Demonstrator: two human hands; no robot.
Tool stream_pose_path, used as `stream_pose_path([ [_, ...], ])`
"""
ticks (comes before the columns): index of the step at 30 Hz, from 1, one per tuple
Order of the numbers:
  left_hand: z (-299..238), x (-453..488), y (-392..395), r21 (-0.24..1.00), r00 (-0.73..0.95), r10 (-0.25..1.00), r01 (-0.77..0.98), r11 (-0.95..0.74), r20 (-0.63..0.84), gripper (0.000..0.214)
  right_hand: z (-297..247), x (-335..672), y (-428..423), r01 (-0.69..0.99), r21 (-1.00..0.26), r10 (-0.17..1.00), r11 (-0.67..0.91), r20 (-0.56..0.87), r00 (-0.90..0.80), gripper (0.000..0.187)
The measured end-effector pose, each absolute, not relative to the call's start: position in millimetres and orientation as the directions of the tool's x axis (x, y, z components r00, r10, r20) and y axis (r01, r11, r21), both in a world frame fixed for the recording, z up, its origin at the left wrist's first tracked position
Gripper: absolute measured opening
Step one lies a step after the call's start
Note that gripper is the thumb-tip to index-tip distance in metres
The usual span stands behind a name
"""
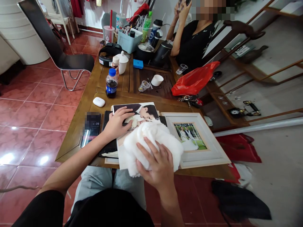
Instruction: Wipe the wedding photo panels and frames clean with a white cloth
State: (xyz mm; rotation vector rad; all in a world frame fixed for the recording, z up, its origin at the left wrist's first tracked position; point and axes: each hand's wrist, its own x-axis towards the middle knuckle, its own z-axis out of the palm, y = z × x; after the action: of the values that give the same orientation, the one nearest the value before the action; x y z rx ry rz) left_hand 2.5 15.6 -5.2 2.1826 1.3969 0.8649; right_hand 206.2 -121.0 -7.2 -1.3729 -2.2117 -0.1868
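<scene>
My left hand lies on the upper left part of a large wedding photo, fingers stretched and slightly spread. In my right hand is a bunched white cloth, pressed on the lower part of the same photo and covering much of it. Beneath the photo a darker print sticks out on the left. To the right of the cloth lies a pale picture frame with a smaller photo of a couple outdoors; the cloth overlaps its left side.
Left of the photos are a phone, a white earbud case and a cola bottle. Farther back stand a lidded white cup, a blue bin and a dark kettle. A red plastic bag lies near a seated person.
</scene>
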Motion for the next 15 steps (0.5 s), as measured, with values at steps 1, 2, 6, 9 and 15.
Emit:
stream_pose_path([
  [1,-5,3,16,0.629,0.308,0.908,0.655,-0.418,0.282,0.034,-9,213,-120,0.880,-0.140,0.800,0.453,0.501,-0.332,0.062],
  [2,-5,3,16,0.630,0.309,0.908,0.654,-0.419,0.282,0.034,-10,220,-118,0.894,-0.127,0.805,0.431,0.502,-0.317,0.064],
  [6,-4,3,15,0.628,0.314,0.911,0.661,-0.412,0.268,0.034,-14,232,-115,0.925,-0.107,0.806,0.366,0.534,-0.256,0.061],
  [9,-3,3,15,0.626,0.310,0.914,0.666,-0.406,0.262,0.034,-13,220,-116,0.915,-0.125,0.788,0.384,0.560,-0.255,0.051],
  [15,-3,3,16,0.628,0.308,0.914,0.664,-0.405,0.265,0.032,-9,176,-126,0.834,-0.214,0.760,0.509,0.566,-0.318,0.044],
])
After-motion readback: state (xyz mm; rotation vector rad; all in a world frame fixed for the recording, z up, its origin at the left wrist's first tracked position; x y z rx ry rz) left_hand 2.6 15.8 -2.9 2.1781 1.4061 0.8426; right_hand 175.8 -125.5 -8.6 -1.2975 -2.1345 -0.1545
